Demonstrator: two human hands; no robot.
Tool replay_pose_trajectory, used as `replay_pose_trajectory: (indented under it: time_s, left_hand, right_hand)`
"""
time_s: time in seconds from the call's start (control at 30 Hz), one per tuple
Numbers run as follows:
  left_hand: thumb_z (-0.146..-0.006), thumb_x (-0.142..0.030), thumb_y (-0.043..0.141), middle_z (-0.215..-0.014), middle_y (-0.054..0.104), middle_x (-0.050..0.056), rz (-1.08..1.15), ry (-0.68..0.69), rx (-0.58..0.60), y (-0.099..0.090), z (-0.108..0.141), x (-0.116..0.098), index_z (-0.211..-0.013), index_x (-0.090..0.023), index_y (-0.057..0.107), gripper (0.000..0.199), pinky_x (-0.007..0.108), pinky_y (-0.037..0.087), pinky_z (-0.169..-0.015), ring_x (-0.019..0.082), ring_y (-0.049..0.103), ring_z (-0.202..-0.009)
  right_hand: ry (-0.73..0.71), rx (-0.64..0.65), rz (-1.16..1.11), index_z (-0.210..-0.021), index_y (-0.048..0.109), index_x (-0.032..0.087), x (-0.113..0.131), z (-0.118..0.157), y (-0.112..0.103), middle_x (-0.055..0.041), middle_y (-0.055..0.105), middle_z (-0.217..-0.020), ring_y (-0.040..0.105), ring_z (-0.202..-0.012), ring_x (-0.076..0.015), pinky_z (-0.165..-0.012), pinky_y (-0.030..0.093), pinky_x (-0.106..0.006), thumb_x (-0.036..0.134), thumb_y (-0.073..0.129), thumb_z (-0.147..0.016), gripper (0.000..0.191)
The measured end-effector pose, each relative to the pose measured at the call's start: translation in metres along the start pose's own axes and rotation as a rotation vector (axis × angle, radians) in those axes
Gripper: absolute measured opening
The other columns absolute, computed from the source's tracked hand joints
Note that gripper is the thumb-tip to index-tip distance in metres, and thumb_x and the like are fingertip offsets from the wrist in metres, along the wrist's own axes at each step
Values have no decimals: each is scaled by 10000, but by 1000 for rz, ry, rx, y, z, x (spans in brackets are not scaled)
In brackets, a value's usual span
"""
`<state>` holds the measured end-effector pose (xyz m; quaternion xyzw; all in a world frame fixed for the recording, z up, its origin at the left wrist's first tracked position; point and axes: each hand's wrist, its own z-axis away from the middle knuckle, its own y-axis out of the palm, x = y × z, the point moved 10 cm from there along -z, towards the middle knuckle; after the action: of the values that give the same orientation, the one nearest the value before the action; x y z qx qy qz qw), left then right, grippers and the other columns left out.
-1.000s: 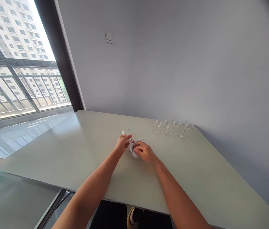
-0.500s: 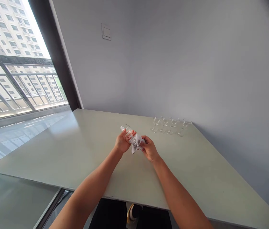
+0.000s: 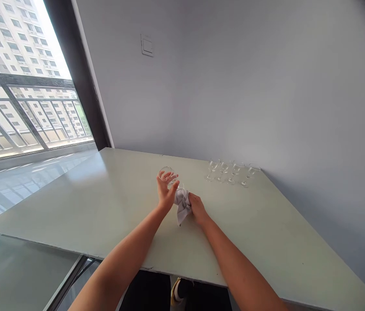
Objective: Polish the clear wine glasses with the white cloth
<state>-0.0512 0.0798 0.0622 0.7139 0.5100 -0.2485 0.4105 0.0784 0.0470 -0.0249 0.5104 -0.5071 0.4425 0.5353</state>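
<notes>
Head view: over the tabletop's (image 3: 130,185) middle, my left hand (image 3: 166,195) cups a tilted glass (image 3: 164,170), mouth toward the far edge, long axis slanting down rightward to the cloth (image 3: 182,202) pinched in my right hand (image 3: 198,209), close beside

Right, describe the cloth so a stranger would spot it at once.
On the pale table, find the glass in the left hand. Beside it, the right hand holds the crumpled light grey cloth, one corner dangling. It is opaque, unlike the row of clear glasses.
</notes>
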Motion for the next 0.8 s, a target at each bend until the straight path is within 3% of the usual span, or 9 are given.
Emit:
replay_pose_trajectory:
  time_s: [0.07, 0.13, 0.2, 0.27, 0.4, 0.5, 0.63, 0.8]
  left_hand:
    - [-698, -277, 652, -1084, 480, 79, -133, 173, -27, -8, -3, -17, -1143, -254, 299, 568, 408, 418, -863, 208, 577, -963]
    - [-685, -259, 663, -1089, 474, 73, -214, 290, -63, -14, -5, -30, -1163, -251, 278, 614, 428, 396, -892, 203, 571, -965]
    - [-673, -270, 672, -1099, 473, 74, -233, 311, -84, -18, -5, -35, -1161, -250, 266, 634, 436, 392, -896, 204, 566, -967]
    - [-662, -282, 680, -1121, 472, 83, -200, 233, -64, -16, -5, -29, -1148, -252, 269, 637, 430, 384, -910, 209, 553, -992]
    - [-600, -264, 726, -1129, 485, 90, -58, -2, 0, -4, 5, -7, -1115, -250, 314, 660, 410, 360, -942, 223, 517, -1056]
    - [-536, -243, 761, -1105, 510, 89, 12, -97, 24, 4, 14, 4, -1076, -231, 368, 668, 410, 365, -935, 237, 512, -1061]
    - [-550, -232, 750, -1093, 519, 79, 25, -108, 122, 20, 24, 4, -1096, -234, 369, 665, 406, 351, -949, 229, 522, -1046]
    - [-554, -216, 748, -1076, 522, 68, 70, -114, 193, 32, 33, 6, -1120, -234, 365, 684, 383, 367, -931, 221, 544, -1012]
  right_hand:
    - [-76, 48, 138, -644, 564, 193, 13, 6, 4, 28, 550, -606, 511, -621, -134, -583, 389, -245, 374, 511, -742, 212]
    - [-213, 176, 433, -757, 628, 224, 31, 16, 20, 12, 627, -817, 545, -799, -150, -687, 389, -247, 380, 522, -757, 189]
    - [-367, 277, 777, -879, 637, 277, 44, 27, 36, 18, 612, -1042, 538, -941, -151, -742, 382, -250, 390, 443, -823, 232]
    - [-457, 231, 968, -914, 628, 296, 54, 30, 36, 29, 599, -1088, 552, -942, -137, -726, 386, -246, 373, 346, -879, 295]
    - [-519, -3, 1024, -868, 624, 258, 67, 25, 14, 6, 627, -927, 580, -785, -118, -652, 382, -227, 348, 338, -889, 300]
    - [-504, -135, 1039, -934, 596, 243, 66, 20, 2, -11, 606, -871, 559, -677, -117, -581, 363, -225, 332, 399, -859, 229]
    - [-497, -156, 1043, -1022, 548, 231, 60, 19, 3, -10, 579, -831, 522, -617, -120, -527, 330, -225, 281, 462, -808, 236]
    - [-481, -175, 1016, -868, 591, 208, 54, 16, 0, -11, 574, -765, 500, -594, -124, -514, 315, -224, 218, 462, -775, 159]
